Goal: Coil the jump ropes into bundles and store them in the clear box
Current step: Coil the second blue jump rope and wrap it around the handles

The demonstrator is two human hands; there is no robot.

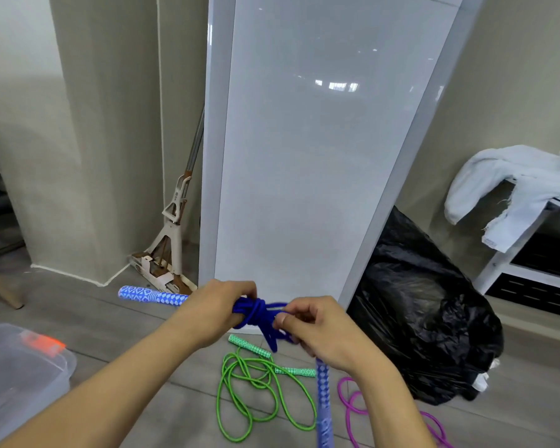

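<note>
I hold a blue jump rope [256, 313] coiled into a bundle in front of me. My left hand [215, 307] grips one end of the bundle. My right hand [314, 328] pinches the rope strands at the other end. One patterned blue handle [152, 296] sticks out to the left past my left hand; the other blue handle [324, 399] hangs down below my right hand. On the floor lie a green jump rope [265, 399], loosely spread, and a pink jump rope [353, 405] at the right. The clear box [20, 376] stands at the lower left.
A tall white panel [320, 140] leans against the wall straight ahead. A mop [172, 234] stands to its left, a black plastic bag [424, 312] to its right. A white shelf [530, 253] with a pale cloth [514, 179] is at the far right.
</note>
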